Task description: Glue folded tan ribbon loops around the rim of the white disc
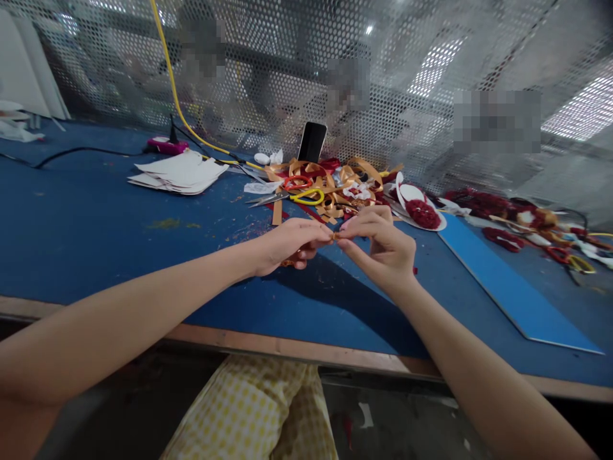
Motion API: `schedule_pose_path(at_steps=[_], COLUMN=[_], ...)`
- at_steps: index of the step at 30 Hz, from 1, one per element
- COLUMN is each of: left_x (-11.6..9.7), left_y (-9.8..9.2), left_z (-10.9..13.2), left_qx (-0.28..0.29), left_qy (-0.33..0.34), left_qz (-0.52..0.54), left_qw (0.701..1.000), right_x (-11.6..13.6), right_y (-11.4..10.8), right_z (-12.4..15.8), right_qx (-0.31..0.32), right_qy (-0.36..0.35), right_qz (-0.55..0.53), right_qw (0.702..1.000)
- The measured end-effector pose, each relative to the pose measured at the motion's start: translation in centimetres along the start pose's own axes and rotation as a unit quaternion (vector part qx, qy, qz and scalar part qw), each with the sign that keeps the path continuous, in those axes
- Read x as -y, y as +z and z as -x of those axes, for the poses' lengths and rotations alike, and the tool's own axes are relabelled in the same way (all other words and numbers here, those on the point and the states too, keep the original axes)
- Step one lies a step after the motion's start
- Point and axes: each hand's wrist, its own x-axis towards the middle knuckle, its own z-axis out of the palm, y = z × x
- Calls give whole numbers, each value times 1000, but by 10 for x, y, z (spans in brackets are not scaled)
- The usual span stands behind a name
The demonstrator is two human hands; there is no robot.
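My left hand [292, 244] and my right hand [383, 246] meet over the blue table [96, 223], fingertips pinched together on a small piece of gold ribbon [334, 236]. A bit more gold ribbon shows under my left palm. Just behind the hands lies a heap of gold and red ribbon strips [335, 182], with scissors with yellow and red handles [292, 195] resting at its left side. A white plate with a red ribbon flower [421, 213] sits to the right of the heap.
A black phone [312, 142] leans on the perforated metal screen behind the heap. A stack of white paper [179, 172] lies back left, near a pink power strip [166, 146] with cables. A lighter blue board [507, 284] and more red flowers [498, 204] lie right.
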Motion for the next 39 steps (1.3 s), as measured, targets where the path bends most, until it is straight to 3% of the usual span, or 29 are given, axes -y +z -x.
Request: schedule_pose_path(at_steps=[5, 9, 11, 14, 21, 29, 39], left_x=[3, 8, 10, 14, 15, 16, 10], left_y=[0, -4, -6, -9, -8, -6, -5], left_z=[-2, -6, -8, -8, -7, -9, -9], left_qx=[-36, -109, -112, -114, -135, -118, -107], left_qy=[9, 119, 175, 206, 182, 106, 94], left_qz=[-21, -109, -165, -212, -231, -137, -97], left_qw=[999, 981, 964, 948, 946, 978, 985], right_x=[3, 4, 3, 2, 3, 1, -1], right_y=[0, 0, 1, 2, 2, 0, 0], right_z=[-2, -2, -2, -1, -1, 1, 1], right_qx=[-2, -21, -23, -16, -10, -39, -26], right_qy=[-8, 9, 10, 6, -5, 13, -6], right_qz=[1, -3, -9, -20, -25, -19, -27], right_qw=[1000, 1000, 1000, 1000, 1000, 999, 999])
